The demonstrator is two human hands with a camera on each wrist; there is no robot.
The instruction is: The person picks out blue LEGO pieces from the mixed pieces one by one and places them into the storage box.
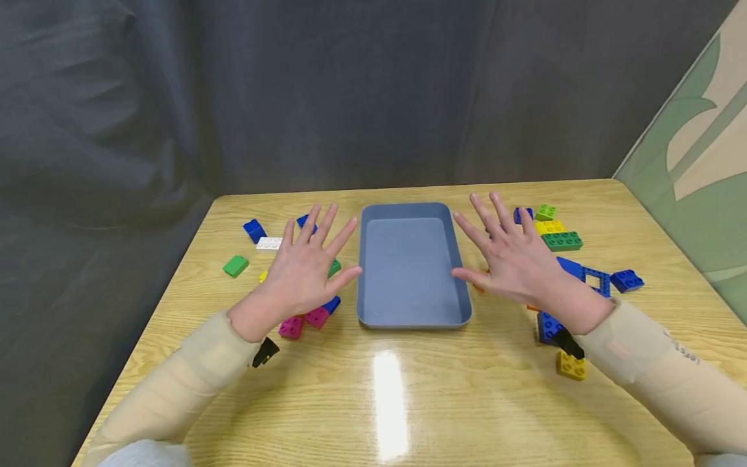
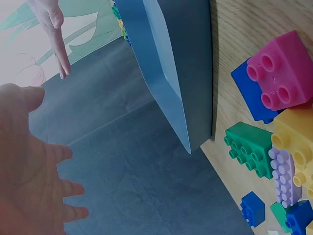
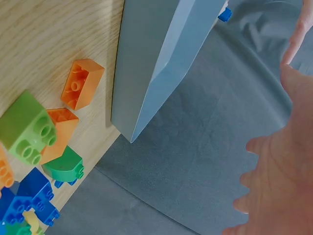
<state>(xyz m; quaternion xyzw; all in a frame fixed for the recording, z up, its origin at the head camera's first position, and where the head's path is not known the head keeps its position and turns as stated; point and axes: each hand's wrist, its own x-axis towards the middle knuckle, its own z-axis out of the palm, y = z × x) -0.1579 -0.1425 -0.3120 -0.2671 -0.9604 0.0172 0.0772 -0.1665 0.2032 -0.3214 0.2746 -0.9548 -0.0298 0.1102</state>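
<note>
- Head view: the person holds both hands above the table [image 1: 408, 402], palms down and fingers spread. The left hand [image 1: 303, 266] hovers over a group of bricks left of the blue tray [image 1: 408, 321], and the right hand [image 1: 513, 256] hovers over the bricks on the other side. Neither hand grasps anything; both are released and flat. The tray lies in the middle between the hands with nothing inside, and the bricks lie scattered on both its sides, so each hand has its own pile near. A pink brick [image 1: 290, 327] lies just under the left wrist, a yellow brick [image 1: 570, 365] near the right sleeve, and a green brick [image 1: 561, 241] farther back on the right.
- Left wrist view: the left hand [image 2: 29, 171] shows an open palm with fingers relaxed, not touching the table. Below it lie a pink brick [image 2: 279, 73], a green brick [image 2: 252, 149] and a yellow one [image 2: 298, 147], close to the tray wall [image 2: 190, 88].
- Right wrist view: the right hand [image 3: 279, 171] is also open, holding nothing. An orange brick [image 3: 82, 82] lies just beside the tray wall [image 3: 142, 63], and a light green brick [image 3: 27, 128] is near it.
</note>
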